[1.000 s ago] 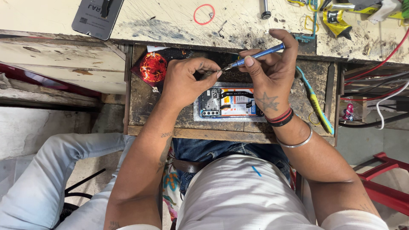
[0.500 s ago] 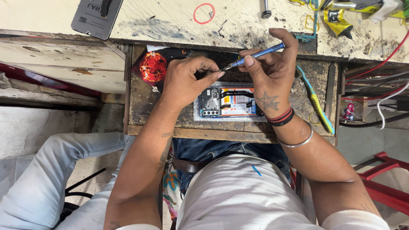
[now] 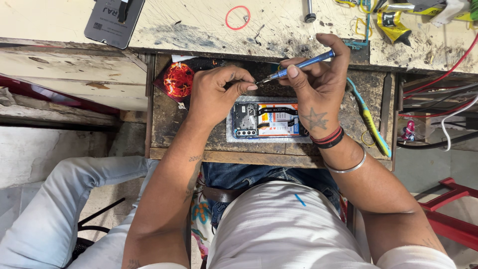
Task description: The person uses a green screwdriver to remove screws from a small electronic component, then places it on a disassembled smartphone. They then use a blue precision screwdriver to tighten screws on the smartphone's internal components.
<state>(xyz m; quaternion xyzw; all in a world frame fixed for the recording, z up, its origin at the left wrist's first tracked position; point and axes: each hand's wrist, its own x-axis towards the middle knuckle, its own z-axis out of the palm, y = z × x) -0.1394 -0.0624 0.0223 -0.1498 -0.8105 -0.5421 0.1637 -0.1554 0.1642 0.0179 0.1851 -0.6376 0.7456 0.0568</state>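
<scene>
Since a moment ago almost nothing has shifted: my hands sit where they were above the pull-out shelf, and the screwdriver tip has only closed in a touch toward my left fingertips.

My right hand point(image 3: 316, 92) holds a blue precision screwdriver point(image 3: 298, 66) like a pen, fingers wrapped closed around the shaft, forefinger arched over the top. The tool lies tilted, its tip pointing left and slightly down. My left hand point(image 3: 215, 94) has thumb and forefinger pinched narrow right at that tip; whether they hold a screw or some other small part I cannot tell, it is too small to see.

Just below both hands lies an opened smartphone point(image 3: 269, 120), back cover off, its board, camera block and orange-and-white battery label showing. It rests flat on a pale mat on the wooden pull-out shelf point(image 3: 169, 134), partly covered by my right wrist.

A red patterned round thing point(image 3: 178, 79) sits on the shelf just left of my left hand. A teal and yellow cable point(image 3: 371, 127) runs down the shelf's right side. On the scratched worktop point(image 3: 199, 30) above lie a dark phone back cover point(image 3: 113, 21) and a red rubber band point(image 3: 237, 17), well apart from my hands.
</scene>
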